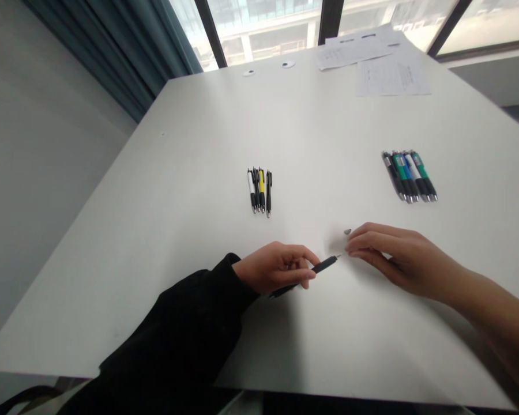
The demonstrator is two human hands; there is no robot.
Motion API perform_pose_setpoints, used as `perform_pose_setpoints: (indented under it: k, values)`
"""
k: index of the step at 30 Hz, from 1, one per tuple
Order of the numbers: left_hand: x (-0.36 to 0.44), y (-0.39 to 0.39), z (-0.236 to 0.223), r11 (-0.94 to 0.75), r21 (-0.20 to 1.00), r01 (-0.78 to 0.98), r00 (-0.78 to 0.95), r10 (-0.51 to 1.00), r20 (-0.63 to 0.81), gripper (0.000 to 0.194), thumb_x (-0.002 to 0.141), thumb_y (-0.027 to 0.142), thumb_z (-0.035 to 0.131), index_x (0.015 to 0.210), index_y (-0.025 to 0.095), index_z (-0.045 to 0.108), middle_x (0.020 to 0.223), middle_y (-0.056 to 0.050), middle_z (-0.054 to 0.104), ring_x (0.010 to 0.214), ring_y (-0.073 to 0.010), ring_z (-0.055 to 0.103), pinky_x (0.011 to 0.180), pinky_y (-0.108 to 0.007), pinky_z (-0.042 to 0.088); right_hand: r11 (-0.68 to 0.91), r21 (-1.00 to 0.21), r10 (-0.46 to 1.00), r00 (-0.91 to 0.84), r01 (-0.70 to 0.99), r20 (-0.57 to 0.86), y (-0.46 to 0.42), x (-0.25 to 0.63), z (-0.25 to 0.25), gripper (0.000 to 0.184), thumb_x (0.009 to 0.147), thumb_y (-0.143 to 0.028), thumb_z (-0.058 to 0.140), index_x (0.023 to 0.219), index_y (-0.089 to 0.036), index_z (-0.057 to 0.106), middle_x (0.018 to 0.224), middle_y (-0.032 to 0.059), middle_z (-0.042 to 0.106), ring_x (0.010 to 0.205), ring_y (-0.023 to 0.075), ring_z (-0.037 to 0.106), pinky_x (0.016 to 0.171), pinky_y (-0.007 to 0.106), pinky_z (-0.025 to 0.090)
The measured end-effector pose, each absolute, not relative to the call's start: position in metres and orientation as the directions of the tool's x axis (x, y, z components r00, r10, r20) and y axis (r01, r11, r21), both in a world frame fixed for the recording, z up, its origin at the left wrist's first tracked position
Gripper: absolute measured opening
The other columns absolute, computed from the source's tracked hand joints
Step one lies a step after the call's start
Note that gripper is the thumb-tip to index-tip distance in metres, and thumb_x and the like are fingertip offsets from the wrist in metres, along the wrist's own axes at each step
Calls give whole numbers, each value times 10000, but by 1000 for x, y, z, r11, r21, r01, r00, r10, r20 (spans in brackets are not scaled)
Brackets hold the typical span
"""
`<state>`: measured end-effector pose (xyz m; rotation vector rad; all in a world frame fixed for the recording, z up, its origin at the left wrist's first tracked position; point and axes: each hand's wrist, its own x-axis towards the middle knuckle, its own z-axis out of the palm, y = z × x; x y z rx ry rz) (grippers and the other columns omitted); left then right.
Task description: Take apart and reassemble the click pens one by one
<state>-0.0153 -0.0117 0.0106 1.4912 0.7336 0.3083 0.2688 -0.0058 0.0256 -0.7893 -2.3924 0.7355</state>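
Observation:
My left hand (pixel 277 266), in a black sleeve, is closed around a black pen (pixel 324 266) just above the white table (pixel 164 230). The pen's thin tip points right. My right hand (pixel 389 251) pinches at that tip with thumb and fingers together. A small grey pen part (pixel 347 231) lies on the table just beyond my right fingertips.
A row of several pens (pixel 259 190), black, white and yellow, lies mid-table. Another row of green, blue and black pens (pixel 410 176) lies to the right. Paper sheets (pixel 391 75) and two small round discs (pixel 288 64) sit at the far edge by the window.

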Motion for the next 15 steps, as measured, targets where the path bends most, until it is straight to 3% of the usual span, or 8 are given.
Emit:
perform_pose_setpoints:
  k: [6, 15]
  values:
    - [-15, -11, 10, 60, 962, 265, 760, 601, -247, 408, 932, 470, 663, 1133, 115, 671, 769, -61, 743, 608, -100, 578, 570, -199, 421, 658, -663, 659, -698, 356, 279, -10, 265, 24, 117, 991, -144, 574, 1062, -198, 650, 958, 54, 715, 785, 131, 661, 688, 238, 509]
    - [-16, -10, 10, 39, 960, 276, 776, 580, -247, 459, 938, 504, 647, 1166, 106, 669, 797, -83, 758, 609, -108, 591, 575, -209, 430, 571, -717, 730, -647, 400, 221, -15, 256, 22, 89, 998, -241, 607, 1020, -212, 687, 736, -11, 674, 598, 104, 599, 564, 223, 466]
